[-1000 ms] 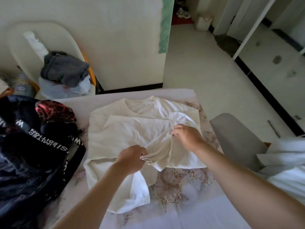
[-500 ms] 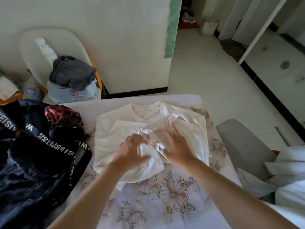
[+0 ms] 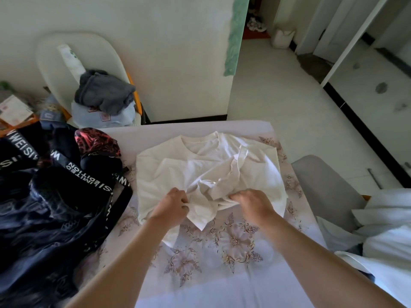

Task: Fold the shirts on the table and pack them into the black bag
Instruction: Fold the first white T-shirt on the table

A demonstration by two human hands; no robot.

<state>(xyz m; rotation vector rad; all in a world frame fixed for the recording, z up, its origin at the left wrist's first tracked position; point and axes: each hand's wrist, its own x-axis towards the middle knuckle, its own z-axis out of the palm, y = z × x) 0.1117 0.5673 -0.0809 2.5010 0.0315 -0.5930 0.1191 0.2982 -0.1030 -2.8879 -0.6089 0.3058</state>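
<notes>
Both your left hand [image 3: 172, 204] and right hand [image 3: 252, 202] grip the half-folded white shirt [image 3: 255, 181] on the table [image 3: 222, 281]; packing the black bag [image 3: 44, 207] remains.

We cannot see fingertips on left hand [image 3: 171, 205] or right hand [image 3: 253, 202] (the shirt [image 3: 169, 174] hides them); the black bag [image 3: 44, 210] is cut off.

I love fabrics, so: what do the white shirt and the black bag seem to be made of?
The white shirt looks like soft, matte knit cotton or a blend: it wrinkles and bunches where the left hand and right hand grip it. The black bag seems thin, glossy synthetic, perhaps nylon: it shows sheen and slumps in crumples.
</notes>
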